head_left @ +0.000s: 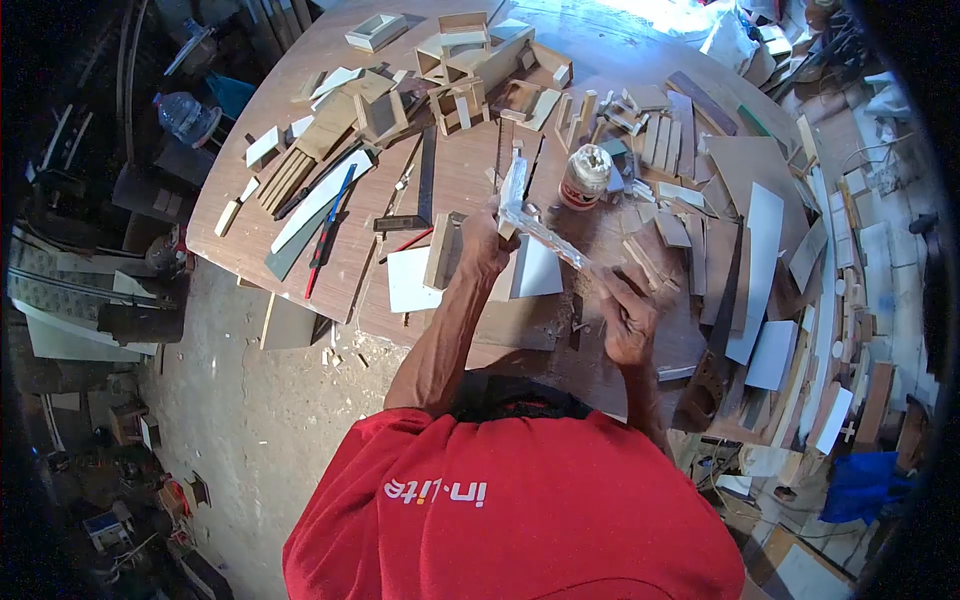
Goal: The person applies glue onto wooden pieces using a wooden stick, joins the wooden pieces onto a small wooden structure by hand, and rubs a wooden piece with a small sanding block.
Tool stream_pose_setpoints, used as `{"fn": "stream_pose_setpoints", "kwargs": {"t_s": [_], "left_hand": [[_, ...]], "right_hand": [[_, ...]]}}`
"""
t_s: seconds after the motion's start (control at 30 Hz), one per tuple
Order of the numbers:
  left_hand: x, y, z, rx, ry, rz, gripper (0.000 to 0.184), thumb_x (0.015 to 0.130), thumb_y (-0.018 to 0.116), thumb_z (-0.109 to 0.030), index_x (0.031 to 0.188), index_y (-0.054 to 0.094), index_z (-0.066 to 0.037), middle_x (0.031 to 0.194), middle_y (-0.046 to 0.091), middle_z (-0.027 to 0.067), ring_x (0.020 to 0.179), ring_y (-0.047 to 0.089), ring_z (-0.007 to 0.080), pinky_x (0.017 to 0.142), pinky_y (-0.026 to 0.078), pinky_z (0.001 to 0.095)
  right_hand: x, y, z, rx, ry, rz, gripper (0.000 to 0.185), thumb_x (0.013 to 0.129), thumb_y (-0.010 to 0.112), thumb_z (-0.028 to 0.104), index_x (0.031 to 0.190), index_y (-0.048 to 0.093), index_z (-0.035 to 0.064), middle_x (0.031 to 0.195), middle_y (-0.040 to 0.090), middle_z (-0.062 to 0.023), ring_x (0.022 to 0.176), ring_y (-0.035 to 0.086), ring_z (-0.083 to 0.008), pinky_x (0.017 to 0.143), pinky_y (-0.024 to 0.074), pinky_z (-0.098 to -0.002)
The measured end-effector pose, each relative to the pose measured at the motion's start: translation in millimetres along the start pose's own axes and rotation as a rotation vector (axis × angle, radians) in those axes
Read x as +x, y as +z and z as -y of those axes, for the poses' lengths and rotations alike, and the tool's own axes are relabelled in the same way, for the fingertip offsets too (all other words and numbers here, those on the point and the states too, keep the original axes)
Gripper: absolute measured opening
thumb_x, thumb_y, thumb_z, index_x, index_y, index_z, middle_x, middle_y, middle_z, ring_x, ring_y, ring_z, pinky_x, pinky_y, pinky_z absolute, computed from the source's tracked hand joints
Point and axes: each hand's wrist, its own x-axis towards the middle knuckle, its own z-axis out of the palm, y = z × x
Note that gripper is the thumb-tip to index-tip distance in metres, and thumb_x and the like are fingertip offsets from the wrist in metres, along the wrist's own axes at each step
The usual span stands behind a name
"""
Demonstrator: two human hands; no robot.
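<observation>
My left hand (pixel 484 240) is closed on a small wooden piece (pixel 512 185) with a white, glossy edge, held above the workbench. My right hand (pixel 628 315) pinches a thin, white-smeared stick (pixel 548 240), whose far end touches or overlaps the piece near my left fingers. An open jar (pixel 586 178) with white paste round its top stands beyond my right hand. Below my left hand lie a wooden block (pixel 443 252) and white panels (pixel 413 281), partly covered by the hand and forearm.
The workbench (pixel 385 290) bears small wooden frames (pixel 458 106), a black square (pixel 427 180), a red and black tool (pixel 321 250) and a handsaw (pixel 722 340). Wood strips (pixel 662 142) and offcuts lie at the right. A water bottle (pixel 186 118) is at the upper left.
</observation>
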Motion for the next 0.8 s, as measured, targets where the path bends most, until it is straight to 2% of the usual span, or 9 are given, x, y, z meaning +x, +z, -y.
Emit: {"fn": "stream_pose_setpoints", "kwargs": {"t_s": [0.13, 0.2, 0.23, 0.3, 0.37, 0.43, 0.53, 0.6, 0.8], "left_hand": [[0, 0, -2, 0.029, 0.000, -0.093, 0.025, 0.095, 0.045, -0.021, 0.098, 0.062, -0.003, 0.073, 0.061, 0.0054, 0.052, 0.054, 0.0119, 0.038, 0.034, 0.0257], [3, -4, -4, 0.037, -0.010, 0.063, 0.025, 0.094, 0.045, -0.019, 0.101, 0.062, -0.002, 0.075, 0.062, 0.0060, 0.052, 0.055, 0.0124, 0.038, 0.035, 0.0252], [-2, 3, -5, 0.037, -0.009, 0.065, 0.025, 0.094, 0.045, -0.019, 0.101, 0.062, -0.002, 0.075, 0.062, 0.0060, 0.052, 0.055, 0.0124, 0.038, 0.035, 0.0252], [-15, 20, -8, 0.059, 0.011, -0.106, 0.026, 0.095, 0.043, -0.024, 0.090, 0.060, -0.005, 0.070, 0.055, 0.0026, 0.049, 0.047, 0.0113, 0.039, 0.034, 0.0239], [-18, 24, -11, 0.037, 0.012, -0.119, 0.025, 0.095, 0.043, -0.022, 0.092, 0.061, -0.005, 0.070, 0.054, 0.0023, 0.049, 0.046, 0.0113, 0.039, 0.033, 0.0239], [-14, 16, -10, 0.017, 0.010, -0.135, 0.025, 0.095, 0.042, -0.021, 0.093, 0.061, -0.005, 0.069, 0.053, 0.0020, 0.049, 0.046, 0.0113, 0.039, 0.033, 0.0238], [5, -4, 2, 0.097, -0.001, -0.061, 0.024, 0.094, 0.041, -0.016, 0.098, 0.062, -0.004, 0.069, 0.053, 0.0023, 0.050, 0.046, 0.0109, 0.039, 0.033, 0.0229], [7, -8, 5, 0.078, 0.030, -0.010, 0.020, 0.091, 0.048, -0.015, 0.089, 0.064, -0.003, 0.070, 0.058, 0.0037, 0.045, 0.047, 0.0118, 0.036, 0.031, 0.0254], [3, 1, 2, 0.025, 0.012, -0.135, 0.022, 0.092, 0.048, -0.018, 0.091, 0.063, -0.002, 0.068, 0.057, 0.0032, 0.047, 0.051, 0.0125, 0.037, 0.035, 0.0262]], "right_hand": [[-2, -21, 2, -0.035, 0.005, 0.036, 0.027, 0.087, 0.056, -0.002, 0.113, 0.065, 0.0001, 0.093, 0.058, -0.0105, 0.083, 0.056, -0.0205, 0.073, 0.0430, -0.0279], [2, -18, 6, -0.031, 0.141, -0.018, 0.026, 0.088, 0.056, -0.002, 0.112, 0.065, 0.0000, 0.095, 0.060, -0.0120, 0.084, 0.057, -0.0219, 0.075, 0.0438, -0.0285], [6, -13, 2, -0.056, 0.030, -0.052, 0.026, 0.086, 0.058, -0.003, 0.111, 0.066, 0.0003, 0.092, 0.058, -0.0069, 0.078, 0.052, -0.0134, 0.068, 0.0397, -0.0245], [6, -12, 1, -0.086, -0.021, -0.004, 0.026, 0.087, 0.057, -0.003, 0.110, 0.066, 0.0004, 0.091, 0.058, -0.0069, 0.078, 0.052, -0.0137, 0.068, 0.0398, -0.0247], [4, -15, 2, -0.116, -0.070, 0.049, 0.026, 0.087, 0.057, -0.003, 0.110, 0.066, 0.0005, 0.091, 0.057, -0.0070, 0.078, 0.052, -0.0139, 0.069, 0.0400, -0.0248], [-3, -21, 6, 0.011, 0.153, 0.098, 0.026, 0.087, 0.057, -0.002, 0.111, 0.066, 0.0005, 0.092, 0.058, -0.0086, 0.083, 0.054, -0.0163, 0.073, 0.0416, -0.0262], [-3, -21, 0, -0.045, 0.110, 0.000, 0.027, 0.088, 0.057, -0.002, 0.113, 0.065, 0.0004, 0.100, 0.064, -0.0129, 0.091, 0.061, -0.0197, 0.078, 0.0459, -0.0299], [1, -14, -6, -0.029, 0.065, -0.045, 0.028, 0.087, 0.057, -0.002, 0.114, 0.065, 0.0012, 0.098, 0.062, -0.0110, 0.085, 0.059, -0.0172, 0.073, 0.0446, -0.0280], [-10, -15, -10, 0.057, 0.149, 0.084, 0.025, 0.090, 0.057, 0.002, 0.114, 0.065, 0.0000, 0.100, 0.062, -0.0085, 0.085, 0.056, -0.0134, 0.077, 0.0427, -0.0256]]}}
